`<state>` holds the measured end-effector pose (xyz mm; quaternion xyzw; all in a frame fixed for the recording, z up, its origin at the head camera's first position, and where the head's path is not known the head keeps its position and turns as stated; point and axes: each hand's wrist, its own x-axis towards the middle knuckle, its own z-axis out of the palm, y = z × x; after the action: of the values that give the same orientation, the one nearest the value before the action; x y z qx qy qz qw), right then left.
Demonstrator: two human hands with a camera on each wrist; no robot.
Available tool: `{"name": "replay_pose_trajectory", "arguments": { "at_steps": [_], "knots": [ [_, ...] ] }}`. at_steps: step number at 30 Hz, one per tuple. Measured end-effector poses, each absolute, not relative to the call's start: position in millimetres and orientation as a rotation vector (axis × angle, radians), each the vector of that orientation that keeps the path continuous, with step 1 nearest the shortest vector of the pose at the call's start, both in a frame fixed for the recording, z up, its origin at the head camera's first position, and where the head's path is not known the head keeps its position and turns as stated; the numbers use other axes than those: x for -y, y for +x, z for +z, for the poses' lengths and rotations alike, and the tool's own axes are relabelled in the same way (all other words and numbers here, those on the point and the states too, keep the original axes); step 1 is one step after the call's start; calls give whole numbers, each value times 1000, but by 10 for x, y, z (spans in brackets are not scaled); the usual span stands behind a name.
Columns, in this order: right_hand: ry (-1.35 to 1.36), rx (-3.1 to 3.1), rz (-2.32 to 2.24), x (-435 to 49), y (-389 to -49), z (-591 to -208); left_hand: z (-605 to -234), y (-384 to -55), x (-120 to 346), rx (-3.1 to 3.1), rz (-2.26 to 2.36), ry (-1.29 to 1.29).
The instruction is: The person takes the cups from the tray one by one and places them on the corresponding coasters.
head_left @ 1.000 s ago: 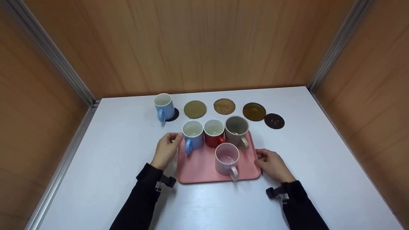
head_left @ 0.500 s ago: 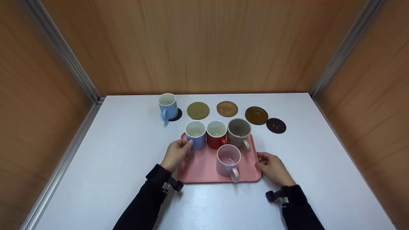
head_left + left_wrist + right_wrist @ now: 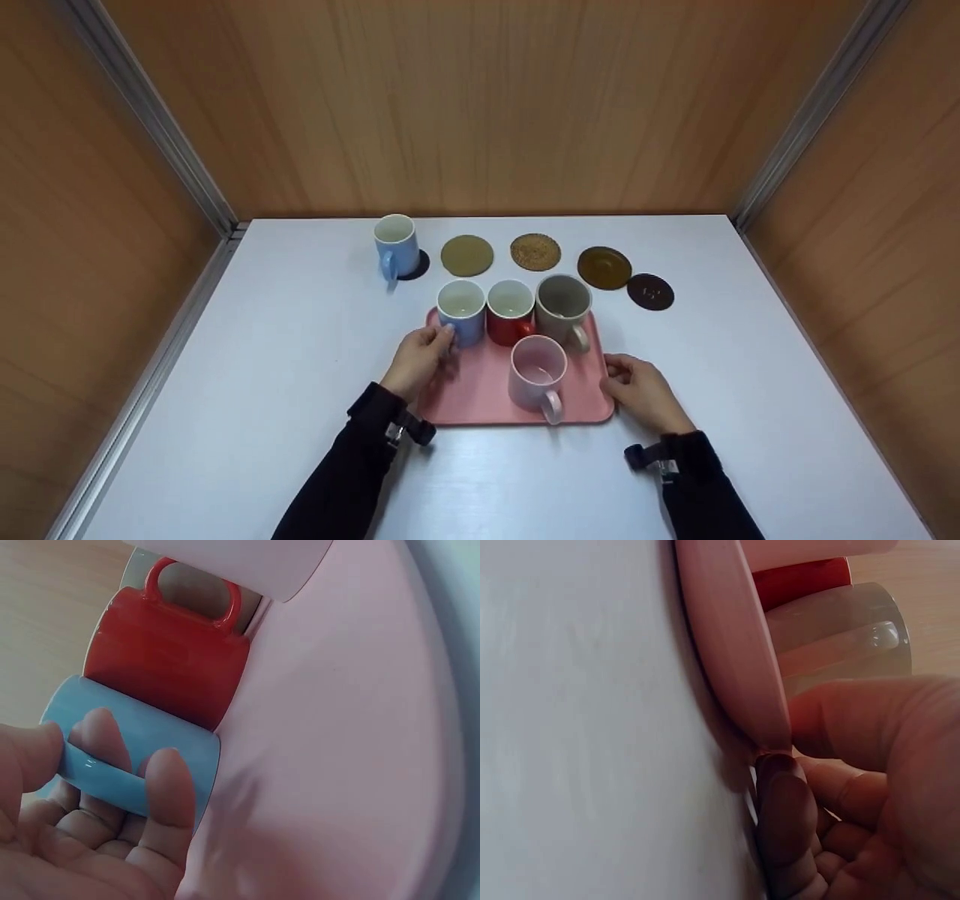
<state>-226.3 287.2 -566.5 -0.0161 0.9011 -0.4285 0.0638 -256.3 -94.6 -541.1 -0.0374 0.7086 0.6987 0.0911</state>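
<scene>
My left hand (image 3: 418,361) holds the handle of a blue mug (image 3: 150,724) at the back left of a pink tray (image 3: 480,401). In the left wrist view the fingers curl through the handle, with the thumb at its top. My right hand (image 3: 641,390) pinches the tray's right rim, thumb above and fingers below, as the right wrist view shows. Beside the blue mug stand a red mug (image 3: 510,322) and a grey-beige mug (image 3: 561,315). A pale pink mug (image 3: 534,382) stands upright in front of them, its handle toward me.
Behind the tray, another blue mug (image 3: 397,247) stands partly over a dark coaster (image 3: 421,264). To its right lie an olive coaster (image 3: 466,256), a woven coaster (image 3: 535,252), a brown coaster (image 3: 604,268) and a dark one. Wooden panels (image 3: 480,105) enclose the white table.
My left hand has moved from the tray's left rim onto the blue mug's handle. The right hand stays at the tray's rim. The head view has shifted slightly.
</scene>
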Motion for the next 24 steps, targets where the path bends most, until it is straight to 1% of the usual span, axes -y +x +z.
{"name": "replay_pose_trajectory", "arguments": {
  "at_steps": [5, 15, 24],
  "knots": [
    [-55, -2723, -1304, -2869, -2268, -5673, -5416, -2560, 917, -2062, 2112, -101],
    [-64, -2712, -1317, -2862, -2269, -5684, -5432, -2536, 875, -2160, 2045, -162],
    [-56, -2720, -1313, -2874, -2266, -5680, -5426, -2540, 837, -2255, 2020, -155]
  ]
}}
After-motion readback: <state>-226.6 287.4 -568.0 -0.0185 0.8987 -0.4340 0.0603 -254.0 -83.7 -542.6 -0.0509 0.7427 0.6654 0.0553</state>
